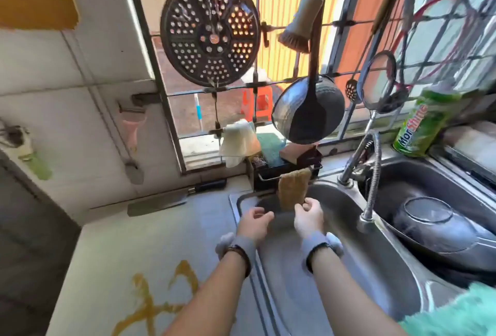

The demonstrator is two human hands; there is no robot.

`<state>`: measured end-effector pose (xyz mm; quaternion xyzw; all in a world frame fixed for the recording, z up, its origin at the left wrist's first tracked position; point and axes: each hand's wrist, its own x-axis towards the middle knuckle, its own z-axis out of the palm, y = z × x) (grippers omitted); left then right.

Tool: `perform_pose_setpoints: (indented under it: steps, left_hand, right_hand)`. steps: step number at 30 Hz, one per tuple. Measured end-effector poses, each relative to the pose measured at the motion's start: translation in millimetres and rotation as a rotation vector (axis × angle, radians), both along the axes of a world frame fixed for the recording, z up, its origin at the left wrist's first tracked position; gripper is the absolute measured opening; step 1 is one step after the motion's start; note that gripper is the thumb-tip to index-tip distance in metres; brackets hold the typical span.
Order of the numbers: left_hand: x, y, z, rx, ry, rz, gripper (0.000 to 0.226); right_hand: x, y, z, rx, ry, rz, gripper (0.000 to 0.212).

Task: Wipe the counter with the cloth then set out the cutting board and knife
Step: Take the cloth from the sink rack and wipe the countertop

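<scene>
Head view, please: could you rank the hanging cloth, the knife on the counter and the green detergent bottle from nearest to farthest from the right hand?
From the right hand:
1. Hanging cloth: at the fingertips, draped over the sink rack.
2. Knife: left, against the wall on the counter.
3. Green detergent bottle: far right, on the windowsill.

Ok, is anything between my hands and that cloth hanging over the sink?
Nothing visible. The right hand is already at the lower edge of the brown cloth draped over the rack bar, apparently pinching it. The left hand is just beside it, with only open sink below.

knife (171, 197) on counter (128, 241), left of sink (335, 268)
</scene>
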<state>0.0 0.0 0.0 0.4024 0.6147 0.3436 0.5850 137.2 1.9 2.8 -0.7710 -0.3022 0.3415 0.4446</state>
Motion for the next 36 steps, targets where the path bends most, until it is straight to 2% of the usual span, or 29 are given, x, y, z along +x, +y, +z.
perform_pose_setpoints:
  steps: [2,5,6,10,11,13,16,19,22,24,26,29,31,33,36]
  left_hand:
    - [17.4,20.4,-8.0,0.000,0.137,-0.087,0.048]
    - [41.8,47.6,-24.1,0.003,0.249,-0.150,0.045]
    - [48.3,53.2,-28.3,0.003,0.270,-0.156,0.042]
    - [57.6,65.8,-49.5,0.007,0.289,-0.104,0.031]
    - [57.1,66.3,-53.8,0.011,0.289,-0.083,0.027]
    - [54.0,64.4,-57.3,0.047,0.290,-0.053,0.014]
    - [53.4,59.1,-54.5,0.072,0.101,-0.041,0.008]
    - [56.9,41.1,-35.7,-0.014,-0.407,0.000,0.005]
    - [47.8,22.3,5.4,-0.022,-0.779,0.027,0.029]
    - [37.7,14.9,41.8,0.073,-0.890,-0.001,0.044]
    - [23.3,1.6,84.7,0.196,-0.926,-0.041,0.046]
    - [11.3,-11.4,138.0,0.380,-0.872,-0.052,0.039]
    - [3.1,-19.4,163.5,0.481,-0.829,-0.029,0.028]
    - [-17.4,-40.4,185.7,0.570,-0.789,-0.021,0.017]
    - [-56.9,-83.4,211.0,0.667,-0.671,-0.010,0.019]
  right_hand:
    - [10.9,16.0,-9.2,-0.020,0.033,-0.025,0.043]
    - [27.9,43.4,-32.9,-0.060,0.097,-0.009,0.048]
    - [32.8,51.5,-39.8,-0.059,0.125,0.009,0.044]
    - [39.2,65.0,-59.8,-0.031,0.135,0.092,0.006]
    - [39.7,64.5,-63.5,-0.016,0.117,0.088,0.005]
    - [38.3,54.7,-63.6,0.044,0.090,0.075,0.017]
    - [36.6,32.8,-50.7,0.132,0.032,0.092,0.030]
    - [34.7,13.1,-23.0,0.214,0.034,0.144,0.031]
    - [30.2,1.5,27.4,0.352,0.204,0.107,0.026]
    - [28.8,-2.1,67.2,0.448,0.286,0.078,0.018]
    - [22.2,-15.5,111.3,0.593,0.365,0.132,0.012]
    - [10.7,-29.9,161.7,0.717,0.397,0.294,0.022]
    - [5.2,-39.5,187.0,0.745,0.349,0.373,0.019]
    - [-4.6,-65.4,211.6,0.764,0.269,0.478,0.024]
    - [-31.7,-116.6,238.4,0.742,0.066,0.652,0.031]
